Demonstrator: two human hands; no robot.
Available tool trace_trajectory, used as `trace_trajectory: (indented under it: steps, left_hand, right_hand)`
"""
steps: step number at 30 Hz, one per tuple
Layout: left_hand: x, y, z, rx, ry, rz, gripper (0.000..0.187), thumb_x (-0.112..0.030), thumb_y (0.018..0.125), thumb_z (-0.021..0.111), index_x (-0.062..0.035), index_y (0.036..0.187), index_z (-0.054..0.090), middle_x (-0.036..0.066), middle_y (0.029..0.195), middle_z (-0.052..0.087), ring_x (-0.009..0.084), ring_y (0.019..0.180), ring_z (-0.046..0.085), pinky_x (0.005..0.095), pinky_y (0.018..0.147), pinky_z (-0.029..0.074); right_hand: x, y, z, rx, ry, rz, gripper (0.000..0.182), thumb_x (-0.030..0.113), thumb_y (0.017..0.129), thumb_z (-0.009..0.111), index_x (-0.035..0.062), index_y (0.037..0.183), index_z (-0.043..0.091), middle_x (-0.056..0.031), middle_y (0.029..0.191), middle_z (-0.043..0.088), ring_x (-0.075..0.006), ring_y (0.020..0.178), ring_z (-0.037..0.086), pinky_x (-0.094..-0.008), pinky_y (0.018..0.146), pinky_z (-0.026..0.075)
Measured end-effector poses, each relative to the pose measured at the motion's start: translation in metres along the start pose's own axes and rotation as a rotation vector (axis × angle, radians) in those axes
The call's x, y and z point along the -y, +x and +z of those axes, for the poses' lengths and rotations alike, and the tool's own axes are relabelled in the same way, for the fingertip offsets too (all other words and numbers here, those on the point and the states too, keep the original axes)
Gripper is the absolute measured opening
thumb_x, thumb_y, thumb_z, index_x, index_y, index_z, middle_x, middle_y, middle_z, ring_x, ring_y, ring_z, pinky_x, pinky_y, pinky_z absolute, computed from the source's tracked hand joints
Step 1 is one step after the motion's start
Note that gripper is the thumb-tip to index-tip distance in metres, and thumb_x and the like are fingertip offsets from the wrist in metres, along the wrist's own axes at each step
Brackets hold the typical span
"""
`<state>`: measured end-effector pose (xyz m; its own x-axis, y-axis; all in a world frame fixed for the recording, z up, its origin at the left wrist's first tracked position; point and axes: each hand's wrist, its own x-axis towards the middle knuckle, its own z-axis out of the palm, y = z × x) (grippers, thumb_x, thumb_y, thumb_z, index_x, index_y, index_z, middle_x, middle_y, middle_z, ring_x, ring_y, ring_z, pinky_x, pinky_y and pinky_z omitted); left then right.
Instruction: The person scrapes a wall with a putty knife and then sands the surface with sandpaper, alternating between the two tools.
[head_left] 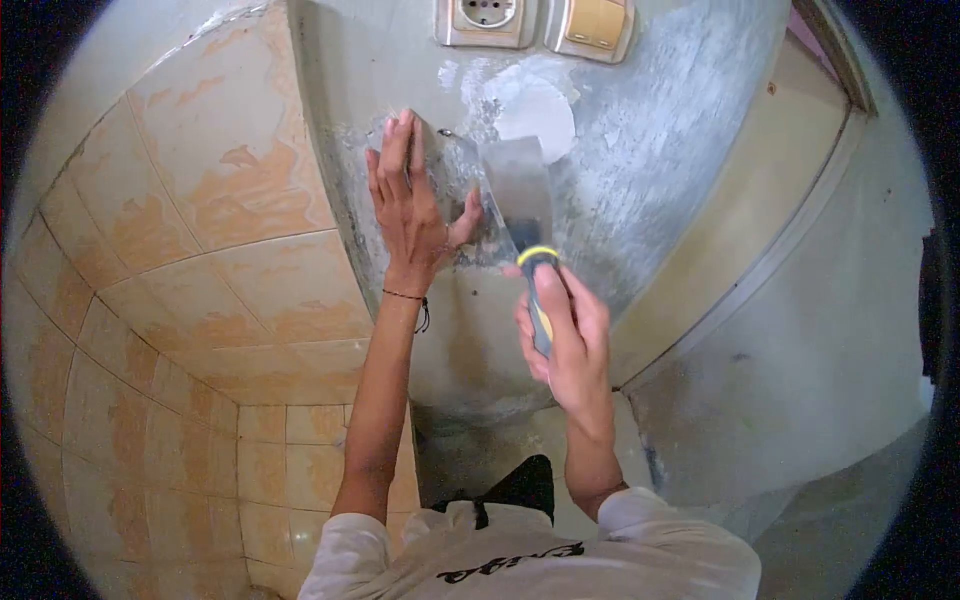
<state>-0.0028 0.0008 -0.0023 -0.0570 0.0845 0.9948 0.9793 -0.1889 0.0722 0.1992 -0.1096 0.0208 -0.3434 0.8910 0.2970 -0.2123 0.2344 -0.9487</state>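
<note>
My right hand [566, 330] is wrapped round the grey and yellow handle of a putty knife [518, 180], its wide metal blade pointing up the wall. The blade's top edge overlaps the lower part of a round white patch [536, 112] on the wall. Left of the blade, my left hand [408, 205] lies against the rough, scraped wall [460, 170] with its fingers stretched upward and its thumb out to the side. Nothing is held in it. A dark cord bracelet circles that wrist.
Above the patch are a wall socket [487, 12] and a yellowish light switch [595, 22]. Patterned orange and cream tiles [240, 170] cover the wall on the left. A door frame [740, 290] runs down the right side.
</note>
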Motion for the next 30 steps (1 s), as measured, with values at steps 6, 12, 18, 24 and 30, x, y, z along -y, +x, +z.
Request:
trace_trajectory:
  steps: [6, 12, 18, 24, 30]
  left_hand:
    - [-0.001, -0.005, 0.001, -0.006, -0.017, 0.017, 0.094, -0.041, 0.077, 0.073, -0.0003, 0.152, 0.034, 0.014, 0.156, 0.036, 0.0322, 0.146, 0.033, 0.0521, 0.121, 0.022]
    - [-0.001, -0.001, 0.000, 0.002, -0.055, -0.004, 0.087, -0.034, 0.081, 0.069, 0.0001, 0.152, 0.032, 0.018, 0.157, 0.035, 0.0359, 0.148, 0.029, 0.0542, 0.121, 0.021]
    - [0.000, 0.000, 0.003, -0.032, -0.016, 0.023, 0.091, -0.038, 0.079, 0.072, -0.0003, 0.152, 0.034, 0.014, 0.156, 0.036, 0.0323, 0.146, 0.032, 0.0519, 0.121, 0.021]
    - [-0.002, -0.003, 0.000, -0.010, -0.044, 0.013, 0.090, -0.038, 0.079, 0.072, -0.0001, 0.152, 0.034, 0.014, 0.156, 0.036, 0.0331, 0.146, 0.032, 0.0529, 0.121, 0.022]
    - [-0.001, 0.000, 0.000, -0.007, -0.016, 0.013, 0.090, -0.038, 0.079, 0.072, 0.0009, 0.151, 0.034, 0.014, 0.156, 0.036, 0.0326, 0.146, 0.032, 0.0521, 0.121, 0.022]
  right_hand:
    - [-0.011, 0.050, 0.002, -0.019, -0.014, -0.085, 0.039, 0.039, 0.106, 0.049, 0.0026, 0.108, 0.063, 0.0039, 0.063, 0.048, -0.0019, 0.045, 0.039, -0.0201, 0.040, 0.029]
    - [-0.008, 0.022, 0.000, -0.119, -0.064, -0.033, 0.039, 0.041, 0.106, 0.050, 0.0042, 0.101, 0.063, 0.0053, 0.060, 0.047, -0.0016, 0.044, 0.038, -0.0202, 0.040, 0.028]
    - [-0.007, 0.046, 0.010, -0.037, -0.048, -0.117, 0.040, 0.041, 0.106, 0.050, 0.0047, 0.095, 0.062, 0.0053, 0.057, 0.045, -0.0027, 0.043, 0.038, -0.0218, 0.039, 0.028]
    - [-0.018, 0.060, 0.009, -0.038, -0.004, -0.073, 0.041, 0.041, 0.106, 0.050, 0.0027, 0.096, 0.061, 0.0037, 0.060, 0.048, -0.0035, 0.042, 0.038, -0.0217, 0.038, 0.029]
    - [-0.013, 0.034, -0.001, 0.007, 0.012, 0.000, 0.043, 0.042, 0.105, 0.049, 0.0016, 0.100, 0.062, 0.0017, 0.061, 0.049, -0.0035, 0.040, 0.036, -0.0216, 0.036, 0.025]
